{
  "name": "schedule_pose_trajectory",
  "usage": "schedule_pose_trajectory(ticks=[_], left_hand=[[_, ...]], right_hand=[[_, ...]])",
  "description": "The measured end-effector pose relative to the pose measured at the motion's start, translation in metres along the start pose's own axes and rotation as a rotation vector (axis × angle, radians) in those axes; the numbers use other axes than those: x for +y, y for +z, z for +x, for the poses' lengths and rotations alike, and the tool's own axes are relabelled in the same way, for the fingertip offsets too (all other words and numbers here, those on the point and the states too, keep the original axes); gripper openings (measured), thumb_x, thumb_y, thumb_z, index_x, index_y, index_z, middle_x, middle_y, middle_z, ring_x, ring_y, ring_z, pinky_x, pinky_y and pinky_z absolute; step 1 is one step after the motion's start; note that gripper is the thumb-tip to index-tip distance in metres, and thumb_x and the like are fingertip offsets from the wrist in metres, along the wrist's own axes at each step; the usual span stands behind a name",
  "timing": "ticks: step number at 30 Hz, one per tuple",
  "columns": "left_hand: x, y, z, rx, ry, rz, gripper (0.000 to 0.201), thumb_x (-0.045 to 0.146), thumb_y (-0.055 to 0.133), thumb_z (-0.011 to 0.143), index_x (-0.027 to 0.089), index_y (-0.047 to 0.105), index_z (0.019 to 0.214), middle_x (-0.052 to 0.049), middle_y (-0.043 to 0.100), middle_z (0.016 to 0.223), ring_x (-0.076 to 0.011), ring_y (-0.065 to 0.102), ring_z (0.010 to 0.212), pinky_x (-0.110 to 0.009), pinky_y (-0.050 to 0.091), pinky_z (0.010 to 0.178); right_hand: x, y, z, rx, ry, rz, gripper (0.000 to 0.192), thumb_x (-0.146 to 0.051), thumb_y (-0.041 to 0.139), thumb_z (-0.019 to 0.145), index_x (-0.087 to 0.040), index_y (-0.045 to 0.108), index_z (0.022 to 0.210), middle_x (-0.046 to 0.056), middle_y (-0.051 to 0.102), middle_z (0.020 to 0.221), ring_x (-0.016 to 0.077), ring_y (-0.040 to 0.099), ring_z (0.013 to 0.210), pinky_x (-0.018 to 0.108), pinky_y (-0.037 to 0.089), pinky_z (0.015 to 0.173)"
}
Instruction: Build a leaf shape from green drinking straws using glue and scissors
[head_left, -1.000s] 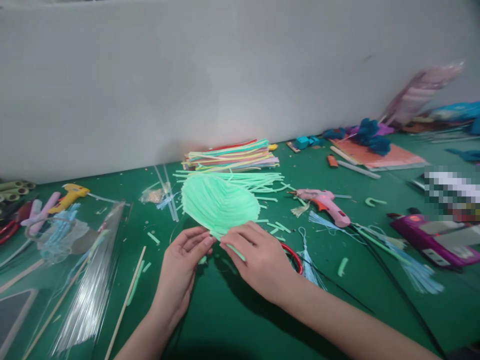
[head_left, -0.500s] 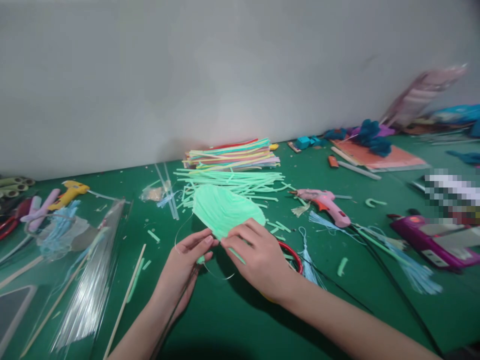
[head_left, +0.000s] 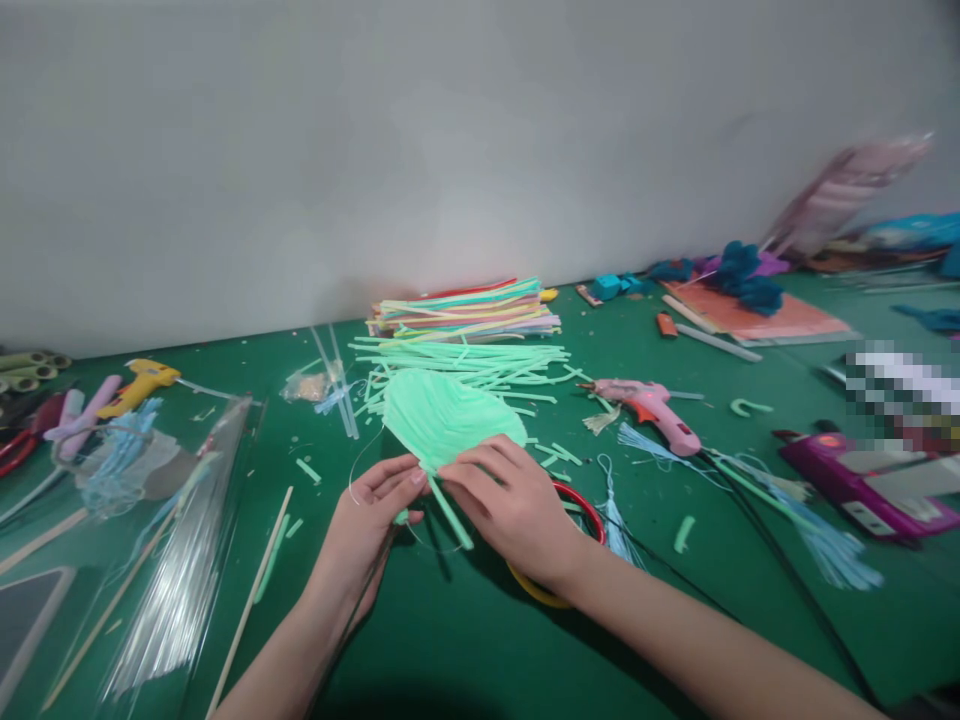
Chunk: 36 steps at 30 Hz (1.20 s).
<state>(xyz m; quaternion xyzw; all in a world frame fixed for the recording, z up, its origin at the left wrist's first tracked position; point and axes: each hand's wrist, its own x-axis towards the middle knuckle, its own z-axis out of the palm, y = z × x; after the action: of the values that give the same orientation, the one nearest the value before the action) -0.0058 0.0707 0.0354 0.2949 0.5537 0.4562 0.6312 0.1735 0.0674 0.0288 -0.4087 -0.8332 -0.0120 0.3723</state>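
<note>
I see my left hand [head_left: 365, 515] and right hand [head_left: 512, 505] meeting at the base of a mint-green leaf-shaped fan made of ribbed strips [head_left: 450, 418], which lies on the green felt table [head_left: 465, 640]. Both hands' fingertips are pinched closed on the leaf's base, where its thin green stem [head_left: 450, 510] pokes out toward me. A pink hot-glue gun [head_left: 651, 408] lies well apart to the right.

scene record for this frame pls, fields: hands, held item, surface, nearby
left hand: fingers pinch the base of the mint green leaf
right hand: fingers on the leaf's base, by its stem
surface: green table
nearby: pink glue gun; pipe cleaner stack; red ring under right hand
</note>
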Motion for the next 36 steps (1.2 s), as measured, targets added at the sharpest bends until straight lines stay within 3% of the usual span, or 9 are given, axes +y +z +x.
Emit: schedule_pose_trajectory(ticks=[5, 13, 20, 25, 30, 36], left_hand=[[0.000, 0.000, 0.000, 0.006, 0.028, 0.039, 0.042, 0.028, 0.087, 0.060, 0.014, 0.072, 0.096, -0.006, 0.075, 0.086, -0.0127, 0.068, 0.073, -0.016, 0.051, 0.054], [-0.004, -0.001, 0.003, -0.021, 0.086, 0.067, 0.044, 0.024, 0.088, 0.058, 0.013, 0.068, 0.096, -0.006, 0.075, 0.081, -0.0143, 0.069, 0.071, -0.024, 0.055, 0.067], [-0.004, -0.001, 0.004, 0.016, 0.192, 0.123, 0.039, 0.021, 0.087, 0.058, 0.014, 0.070, 0.092, -0.005, 0.075, 0.082, -0.0150, 0.070, 0.080, -0.023, 0.053, 0.078], [-0.003, 0.000, 0.003, 0.068, 0.225, 0.115, 0.038, 0.023, 0.087, 0.060, 0.014, 0.069, 0.092, -0.006, 0.076, 0.085, -0.0166, 0.070, 0.084, -0.026, 0.053, 0.081], [-0.002, -0.001, 0.004, 0.102, 0.261, 0.078, 0.043, 0.023, 0.087, 0.060, 0.015, 0.067, 0.098, -0.006, 0.075, 0.092, -0.0163, 0.069, 0.090, -0.026, 0.052, 0.083], [-0.004, -0.004, 0.007, 0.132, 0.283, 0.032, 0.047, 0.021, 0.088, 0.056, 0.015, 0.066, 0.097, -0.003, 0.072, 0.090, -0.0127, 0.068, 0.082, -0.022, 0.053, 0.075]], right_hand=[[0.004, 0.001, 0.000, -0.056, -0.027, -0.066, 0.013, -0.021, 0.053, 0.095, -0.017, 0.065, 0.098, 0.007, 0.067, 0.086, 0.0198, 0.056, 0.083, 0.034, 0.044, 0.076], [-0.002, 0.002, 0.002, -0.105, -0.094, -0.189, 0.015, -0.013, 0.051, 0.093, -0.017, 0.065, 0.090, 0.007, 0.065, 0.082, 0.0200, 0.055, 0.080, 0.033, 0.043, 0.074], [-0.010, 0.004, 0.001, -0.103, 0.041, -0.046, 0.020, -0.017, 0.046, 0.096, -0.016, 0.062, 0.083, 0.006, 0.062, 0.077, 0.0186, 0.055, 0.075, 0.030, 0.044, 0.067], [-0.015, 0.001, -0.002, -0.114, 0.143, 0.087, 0.019, -0.017, 0.044, 0.096, -0.015, 0.063, 0.092, 0.008, 0.061, 0.081, 0.0201, 0.055, 0.078, 0.031, 0.046, 0.069], [-0.014, 0.002, -0.005, -0.124, 0.125, 0.122, 0.032, -0.015, 0.044, 0.096, -0.014, 0.057, 0.124, 0.009, 0.059, 0.088, 0.0211, 0.054, 0.082, 0.032, 0.046, 0.072], [-0.012, 0.002, -0.005, -0.149, 0.071, 0.071, 0.038, -0.008, 0.045, 0.090, -0.014, 0.062, 0.123, 0.008, 0.054, 0.080, 0.0202, 0.048, 0.073, 0.030, 0.041, 0.063]])
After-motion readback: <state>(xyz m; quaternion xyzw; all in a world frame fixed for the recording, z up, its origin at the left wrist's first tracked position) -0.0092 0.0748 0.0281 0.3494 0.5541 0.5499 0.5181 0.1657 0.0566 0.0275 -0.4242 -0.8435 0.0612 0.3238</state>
